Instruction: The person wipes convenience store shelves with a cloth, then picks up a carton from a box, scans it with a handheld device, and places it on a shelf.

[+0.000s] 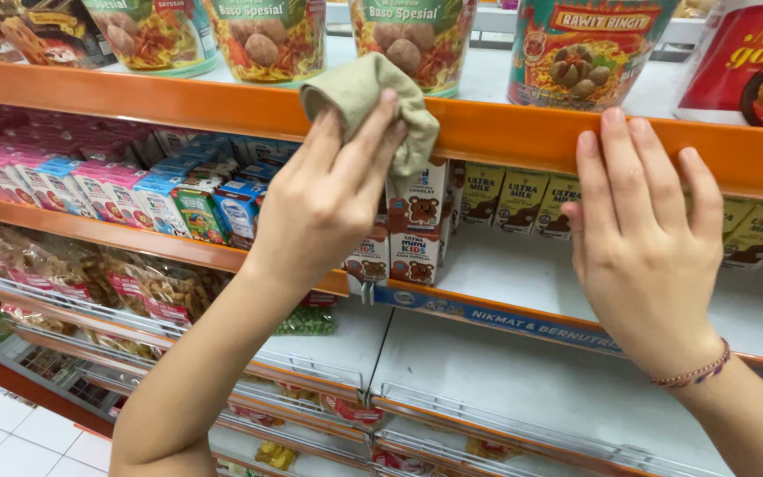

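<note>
Here the left hand (328,199) presses a crumpled olive cloth (373,97) against the orange shelf edge (505,132), fingers close together on it; the cloth's long axis runs along the edge. The right hand (646,256) rests flat, fingers slightly spread, fingertips touching the same edge.

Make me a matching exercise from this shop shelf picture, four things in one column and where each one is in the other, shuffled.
Things:
1. beige cloth
2. right hand
3. instant noodle cups
4. bagged snacks

Places:
A. standing on the top shelf, above the orange shelf edge
B. on the lower shelf at the left, under the small drink cartons
C. pressed against the orange shelf edge by the left hand
D. fingertips resting flat on the orange shelf edge, holding nothing

Pairs: 1-C, 2-D, 3-A, 4-B
</note>
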